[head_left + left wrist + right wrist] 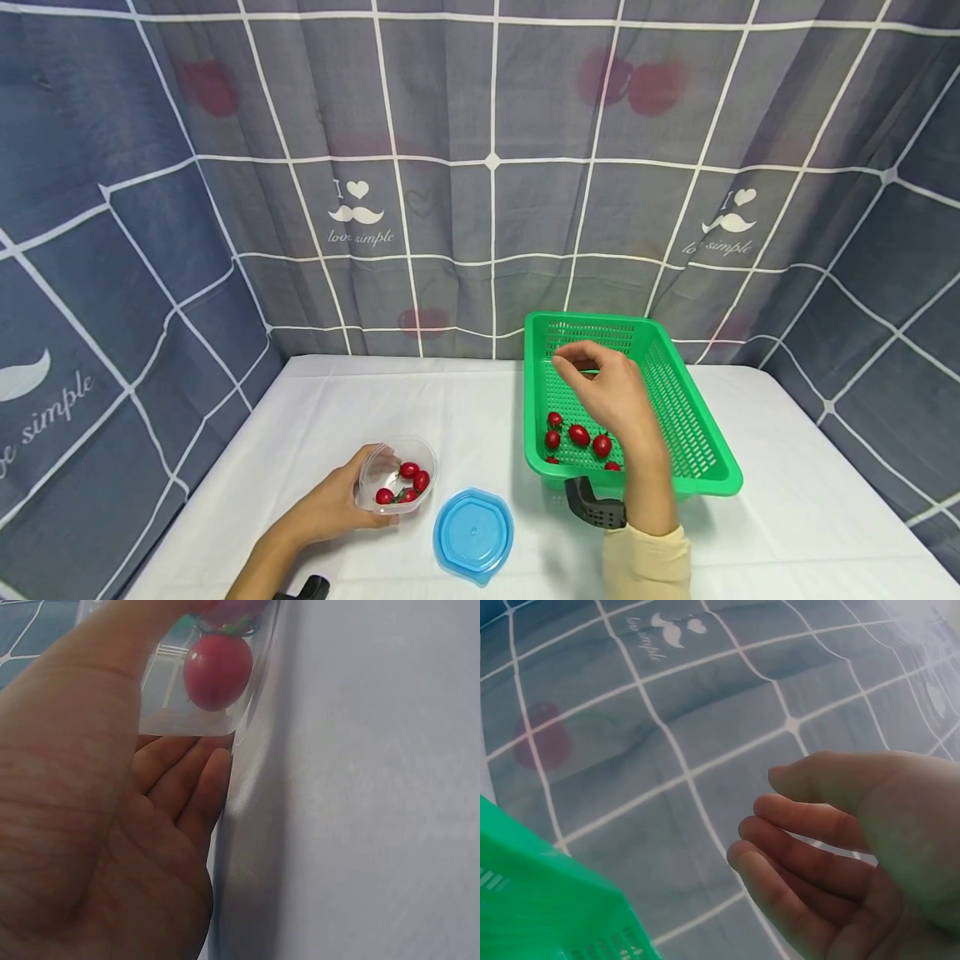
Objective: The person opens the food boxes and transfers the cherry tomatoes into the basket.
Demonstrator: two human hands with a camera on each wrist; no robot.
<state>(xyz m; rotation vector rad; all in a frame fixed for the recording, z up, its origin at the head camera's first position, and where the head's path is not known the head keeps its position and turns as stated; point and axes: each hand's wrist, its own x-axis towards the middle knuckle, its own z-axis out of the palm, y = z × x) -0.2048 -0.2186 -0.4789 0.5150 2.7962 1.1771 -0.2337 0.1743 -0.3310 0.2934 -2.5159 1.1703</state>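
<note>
At the near edge, a black wrist mount [309,588] and a beige cloth sleeve [647,562] show over the desk [795,517], which is covered in smooth, faintly creased white cloth. A translucent blue plastic lid [473,536], rounded with a small tab, lies flat there. Just left of it, the left hand [337,504] has its grip curved round a clear, thin-walled plastic container [429,454], thumb on the near side. Inside sit glossy red small tomatoes [421,481], some with green stems.

To the right, a deep green plastic basket [701,421] stands on the cloth, its sloping walls pierced with slots. More round and oval tomatoes [579,435] lie toward its near end. The right hand [607,387] hangs above it, its grip loosely bent and partly open, thumb apart from the fingers, holding nothing. That forearm, wearing a black band [596,504], crosses the near rim and hides part of the inside.

Behind, a grey-blue fabric curtain [450,208] hangs in soft folds, printed with white grid lines, moustaches and faded red fruit.
</note>
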